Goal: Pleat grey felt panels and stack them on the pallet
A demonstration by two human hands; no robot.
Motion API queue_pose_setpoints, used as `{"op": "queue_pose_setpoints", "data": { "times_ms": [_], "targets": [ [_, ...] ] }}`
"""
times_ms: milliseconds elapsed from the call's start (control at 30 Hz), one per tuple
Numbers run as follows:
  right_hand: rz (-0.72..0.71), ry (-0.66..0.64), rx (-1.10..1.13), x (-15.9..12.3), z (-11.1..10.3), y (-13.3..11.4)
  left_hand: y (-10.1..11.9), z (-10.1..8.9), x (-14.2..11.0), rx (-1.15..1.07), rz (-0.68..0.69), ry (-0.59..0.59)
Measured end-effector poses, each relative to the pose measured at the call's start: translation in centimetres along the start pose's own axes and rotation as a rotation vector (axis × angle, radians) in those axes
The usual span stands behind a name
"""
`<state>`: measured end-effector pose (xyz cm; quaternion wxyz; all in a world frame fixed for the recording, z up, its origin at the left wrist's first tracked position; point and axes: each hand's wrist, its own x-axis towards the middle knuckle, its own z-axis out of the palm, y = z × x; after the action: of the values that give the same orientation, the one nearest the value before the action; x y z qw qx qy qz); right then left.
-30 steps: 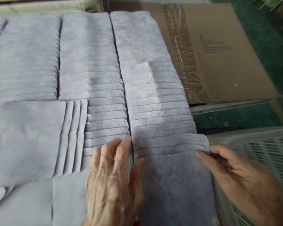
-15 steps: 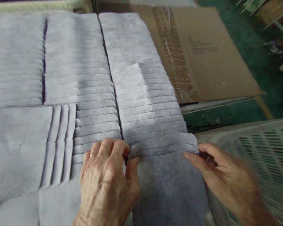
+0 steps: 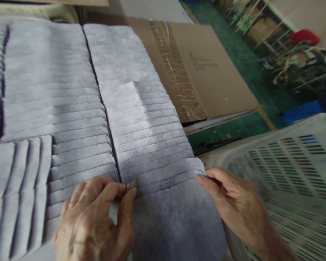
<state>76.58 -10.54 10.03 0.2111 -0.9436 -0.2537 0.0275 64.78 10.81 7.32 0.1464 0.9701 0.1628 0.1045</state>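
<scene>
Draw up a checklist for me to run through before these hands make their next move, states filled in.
1. Left hand has a grip: ok, a lifted corner is pinched between thumb and finger.
2. Right hand is on the right row: ok, thumb on top at its right edge.
3. Sheet edges lie flat there: not ok, the corner at the left hand is turned up.
4. Both hands hold the same sheet: cannot tell, the layers overlap closely.
5. Right row is separate from the neighbouring row: ok above the left hand, where a dark gap shows.
</scene>
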Motion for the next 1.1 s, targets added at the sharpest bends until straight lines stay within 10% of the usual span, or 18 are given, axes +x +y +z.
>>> {"op": "queue_pose_setpoints", "data": {
  "times_ms": [1100],
  "targets": [
    [0.113,-0.011,0.045,0.32,0.51,-0.27,0.61,0.18,0.34,0.011,0.051,0.1]
  ]
}}
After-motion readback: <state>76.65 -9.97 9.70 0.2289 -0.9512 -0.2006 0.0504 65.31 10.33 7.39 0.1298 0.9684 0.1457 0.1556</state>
